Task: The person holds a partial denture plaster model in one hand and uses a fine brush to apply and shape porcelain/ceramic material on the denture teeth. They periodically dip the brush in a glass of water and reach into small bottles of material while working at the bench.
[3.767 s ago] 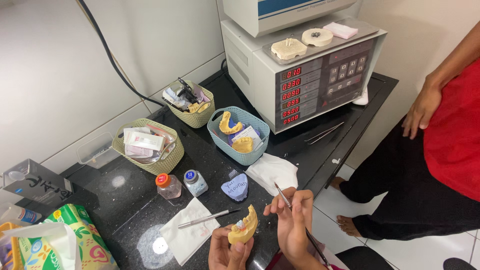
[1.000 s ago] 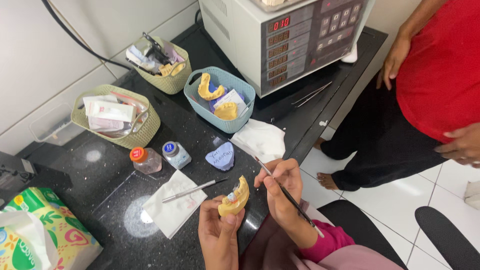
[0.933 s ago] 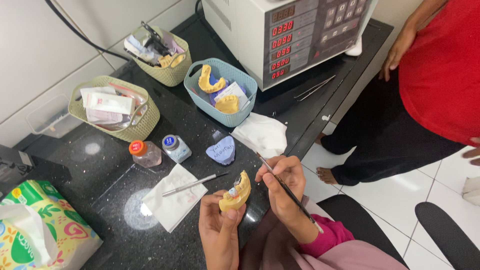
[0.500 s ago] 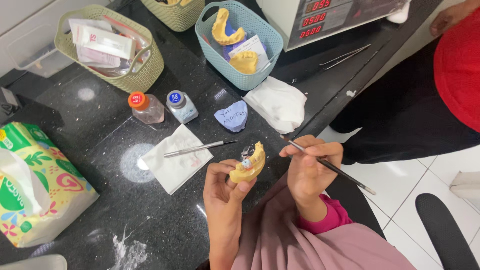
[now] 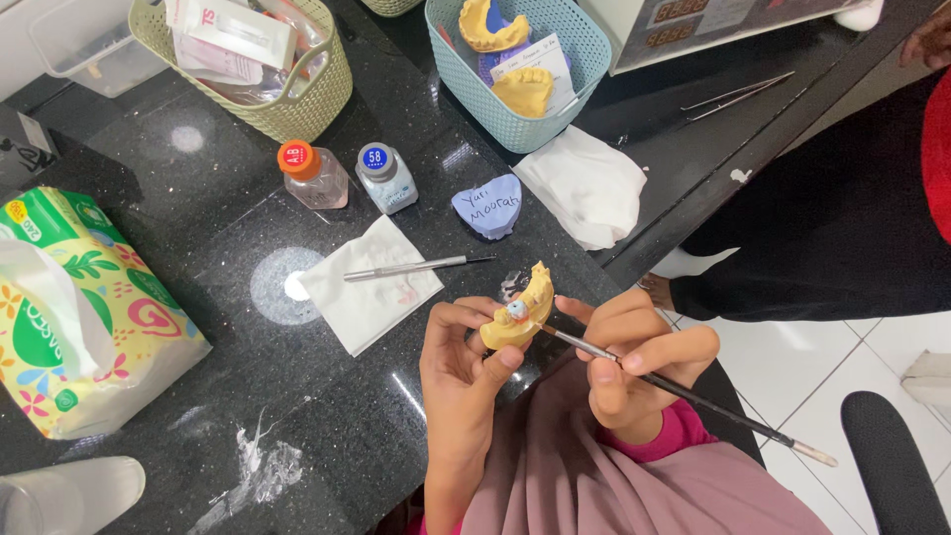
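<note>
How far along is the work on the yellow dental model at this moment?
Done: a small pale blue build-up already sits on the yellow dental model. In hand: the left hand grips the model while the right hand touches a thin brush to it. Left: two more yellow casts wait in the blue basket.

Green-yellow flowered tissue pack (image 5: 79, 307) at left; two small bottles, orange-capped (image 5: 312, 173) and blue-labelled (image 5: 386, 176); white boxes (image 5: 233, 30) in basket.
</note>
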